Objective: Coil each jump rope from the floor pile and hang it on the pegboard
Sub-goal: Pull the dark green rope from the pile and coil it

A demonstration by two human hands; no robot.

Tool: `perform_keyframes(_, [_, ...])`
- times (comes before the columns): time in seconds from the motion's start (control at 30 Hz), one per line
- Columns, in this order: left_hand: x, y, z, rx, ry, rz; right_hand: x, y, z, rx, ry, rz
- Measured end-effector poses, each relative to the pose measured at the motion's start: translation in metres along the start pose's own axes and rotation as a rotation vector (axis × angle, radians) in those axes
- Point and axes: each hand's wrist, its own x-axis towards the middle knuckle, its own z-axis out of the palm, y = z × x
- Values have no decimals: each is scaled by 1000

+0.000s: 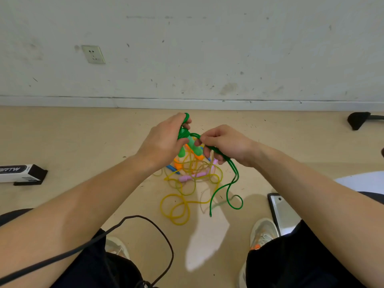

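My left hand (164, 140) grips the coiled part of a green jump rope (232, 179) together with its green handles (194, 146). My right hand (224, 145) pinches the same green cord just to the right of the coil. The loose green cord hangs from my right hand and curls on the floor below. Under my hands lies the floor pile (193, 175): a yellow rope in tangled loops, with orange, blue and pink handles among them. The pegboard is not in view.
A white wall with a socket (93, 54) rises behind the pile. A black-and-white box (20, 173) lies on the floor at left. A black cable (145, 231) loops near my left knee. A grey panel (282, 213) and my shoes (262, 232) sit at lower right.
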Motion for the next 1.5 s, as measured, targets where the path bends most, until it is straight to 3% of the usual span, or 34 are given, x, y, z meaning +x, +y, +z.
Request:
perform_keyframes(0.17, [2, 4, 14, -365, 210, -258, -1, 12, 43, -227, 375, -220])
perform_keyframes(0.27, [-1, 14, 21, -688, 255, -495, 1, 22, 60, -597, 515, -322])
perform_keyframes(0.37, [0, 17, 20, -921, 265, -676, 1, 27, 71, -941, 527, -397])
perform_keyframes(0.47, [2, 17, 17, -1003, 271, -759, -2, 26, 77, -1082, 492, -415])
perform_keyframes(0.57, [2, 20, 15, -1017, 275, -768, -4, 25, 82, -1185, 567, -386])
perform_keyframes(0.67, [2, 19, 14, -1022, 303, -774, -6, 28, 88, -1118, 605, -432])
perform_keyframes(0.73, [4, 18, 11, -1033, 327, -773, -8, 23, 88, -947, 547, -451])
perform_keyframes(0.9, [12, 13, -3, -1118, 358, -762, -2, 22, 82, 43, 351, -223])
perform_keyframes(1.0, [14, 10, -10, -1186, 347, -781, -4, 17, 62, 312, 35, -127])
perform_keyframes(1.1, [15, 7, -18, -1267, 325, -782, -3, 14, 43, 371, -109, -56])
perform_keyframes(1.3, [14, 4, -27, -1301, 224, -752, 9, 26, 25, 354, -79, -28])
perform_keyframes(1.5, [14, 6, -29, -1220, 272, -732, 8, 27, 22, 317, -29, -111])
